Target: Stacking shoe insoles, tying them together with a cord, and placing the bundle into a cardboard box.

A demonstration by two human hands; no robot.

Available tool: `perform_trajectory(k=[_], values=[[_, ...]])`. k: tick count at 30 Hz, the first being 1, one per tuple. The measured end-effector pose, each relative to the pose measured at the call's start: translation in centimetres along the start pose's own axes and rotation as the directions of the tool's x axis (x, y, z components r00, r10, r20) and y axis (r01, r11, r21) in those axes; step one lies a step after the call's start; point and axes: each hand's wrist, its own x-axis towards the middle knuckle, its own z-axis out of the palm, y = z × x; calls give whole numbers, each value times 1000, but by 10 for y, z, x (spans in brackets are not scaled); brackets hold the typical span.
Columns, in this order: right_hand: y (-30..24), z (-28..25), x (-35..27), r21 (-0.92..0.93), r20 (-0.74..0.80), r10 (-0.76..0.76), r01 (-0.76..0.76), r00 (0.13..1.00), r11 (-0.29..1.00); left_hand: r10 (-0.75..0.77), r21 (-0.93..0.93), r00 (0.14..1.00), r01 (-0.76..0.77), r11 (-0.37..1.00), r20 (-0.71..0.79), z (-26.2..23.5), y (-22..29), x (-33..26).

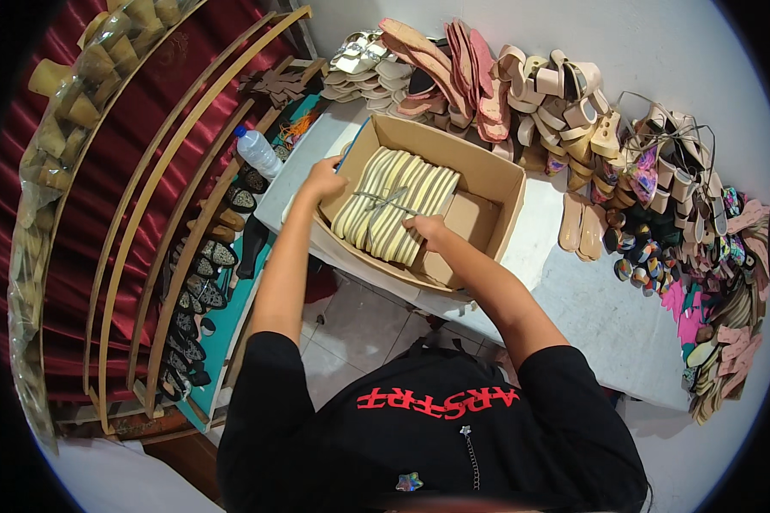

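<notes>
An open cardboard box [503, 184] stands tilted at the table's front edge. Inside, on its left side, lies a bundle of cream and grey striped shoe soles [370, 190], bound with a dark tie. My left hand [323, 179] grips the box's left wall near the rim, its fingertips partly hidden. My right hand [429, 229] reaches over the front wall and holds the bundle by its right part, close to the tie. Bare cardboard shows in the box's right half.
Pink soles [475, 77], heeled sandals [577, 94] and more shoe parts crowd the table [590, 329] along the wall. A pair of tan insoles [582, 227] lies right of the box. A plastic bottle [257, 152] and a shoe rack [184, 329] stand left.
</notes>
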Motion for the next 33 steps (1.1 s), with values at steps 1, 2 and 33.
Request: perform_trajectory(k=[1,2,33], values=[[1,-2,11,2,-3,-1,1,1000,1000,-56,-227,985,93,970,163,-11,-4,5],[2,3,12,-25,-108,39,-42,993,999,-81,-419,940,224,880,332,-17,-12,5],[-19,-4,-8,-134,-78,61,-71,995,988,359,385,912,-265,884,-196,40,71,-38]])
